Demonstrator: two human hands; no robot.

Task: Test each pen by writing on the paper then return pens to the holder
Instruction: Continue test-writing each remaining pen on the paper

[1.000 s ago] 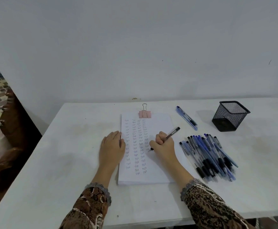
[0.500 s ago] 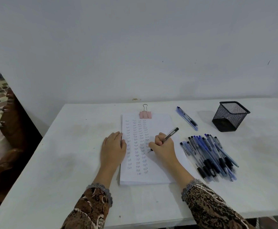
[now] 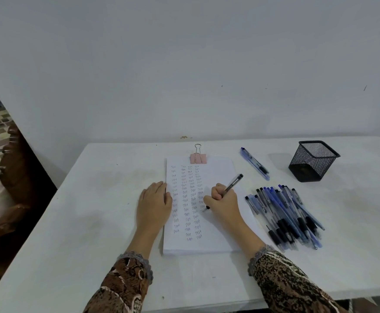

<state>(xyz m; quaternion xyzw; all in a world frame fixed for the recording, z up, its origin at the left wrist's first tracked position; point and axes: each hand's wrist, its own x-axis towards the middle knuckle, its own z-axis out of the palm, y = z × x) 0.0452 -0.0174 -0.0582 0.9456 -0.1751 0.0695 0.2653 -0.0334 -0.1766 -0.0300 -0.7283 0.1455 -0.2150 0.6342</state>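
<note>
Pen test under way on a white table [image 3: 94,222]. The right hand [image 3: 224,203], fingers curled round a dark-barrelled ballpoint pen [image 3: 232,184], sets the tip on a clipped stack of white paper [image 3: 220,170], at the right-most column of small handwritten words. The left hand [image 3: 154,202] lies flat with straight fingers across the stack's left edge and holds nothing. A pink binder clip [image 3: 198,158] grips the top edge. A loose heap of blue and black pens [image 3: 283,218] lies just beside the right forearm. A single blue pen [image 3: 254,163] lies apart, between the paper and a black wire-mesh square holder [image 3: 313,161], which stands at the far right with no pen rising above its rim.

Likely hazards:
1. The heel of the writing hand rests on the sheet, so fresh ink may smear.
2. The patterned sleeve [image 3: 281,279] passes close to the heap and may sweep pens toward the table's near edge.
3. Tested and untested pens look alike, so a pen laid back on the heap would be lost among them.
4. The mesh holder looks light and may tip if pens are dropped in at a slant.
</note>
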